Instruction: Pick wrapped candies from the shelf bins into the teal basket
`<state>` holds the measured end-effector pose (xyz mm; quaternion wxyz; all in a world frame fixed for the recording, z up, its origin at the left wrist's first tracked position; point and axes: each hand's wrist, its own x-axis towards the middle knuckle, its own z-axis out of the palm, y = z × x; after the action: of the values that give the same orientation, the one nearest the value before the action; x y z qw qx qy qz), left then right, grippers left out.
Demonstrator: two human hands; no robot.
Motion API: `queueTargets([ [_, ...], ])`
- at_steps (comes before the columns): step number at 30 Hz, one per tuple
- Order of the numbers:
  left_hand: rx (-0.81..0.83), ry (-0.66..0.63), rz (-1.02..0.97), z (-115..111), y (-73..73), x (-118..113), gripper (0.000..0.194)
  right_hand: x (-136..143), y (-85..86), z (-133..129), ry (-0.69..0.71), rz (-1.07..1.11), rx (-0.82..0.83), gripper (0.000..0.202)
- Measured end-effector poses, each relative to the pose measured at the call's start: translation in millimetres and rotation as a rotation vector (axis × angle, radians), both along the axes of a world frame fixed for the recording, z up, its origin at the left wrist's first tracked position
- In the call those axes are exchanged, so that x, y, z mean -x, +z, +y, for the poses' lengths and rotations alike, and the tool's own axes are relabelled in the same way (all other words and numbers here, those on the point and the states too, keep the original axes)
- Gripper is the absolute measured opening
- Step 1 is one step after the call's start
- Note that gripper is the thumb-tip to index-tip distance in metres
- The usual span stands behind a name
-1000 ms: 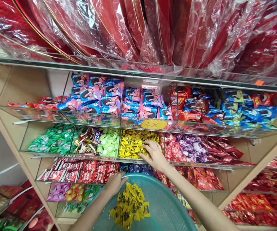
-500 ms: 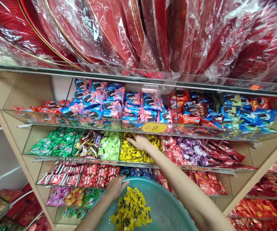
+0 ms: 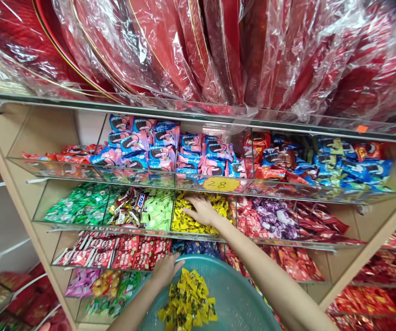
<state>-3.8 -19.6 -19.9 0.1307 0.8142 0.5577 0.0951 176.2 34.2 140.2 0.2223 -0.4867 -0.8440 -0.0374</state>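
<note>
Where right fingers (image 3: pixel 194 200) spread, yellow sweets (image 3: pixel 193 225), beneath

L hand (image 3: pixel 165 270), at far rim of the basket (image 3: pixel 239 292), was bare, as was slim L forearm (image 3: pixel 138 301) nr basket's L side. R hand (image 3: pixel 203 210), beyond the basket, was bare too; R forearm (image 3: pixel 267 276), by basket's R side, was bare, tapering twd hand.

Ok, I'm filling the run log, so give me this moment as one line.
left hand: holding basket rim | right hand: among shelved yellow candies, thumb spread | basket contents: yellow candy pile
</note>
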Motion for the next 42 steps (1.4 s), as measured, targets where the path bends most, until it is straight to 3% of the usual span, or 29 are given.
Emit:
queueTargets([
  [8,-0.023,-0.02,0.012,1.8,-4.2,1.4,0.045,-4.6,-8.7,-16.6,0.117,-0.012,-0.049,0.044],
  [31,-0.023,-0.023,0.022,2.1,-3.6,0.0,0.042,-2.2,-15.9,-35.4,0.163,-0.013,-0.098,0.05],
  [42,-0.009,-0.01,0.022,-1.0,0.1,-0.3,0.044,5.5,-13.8,-41.4,0.174,0.066,-0.145,0.032],
])
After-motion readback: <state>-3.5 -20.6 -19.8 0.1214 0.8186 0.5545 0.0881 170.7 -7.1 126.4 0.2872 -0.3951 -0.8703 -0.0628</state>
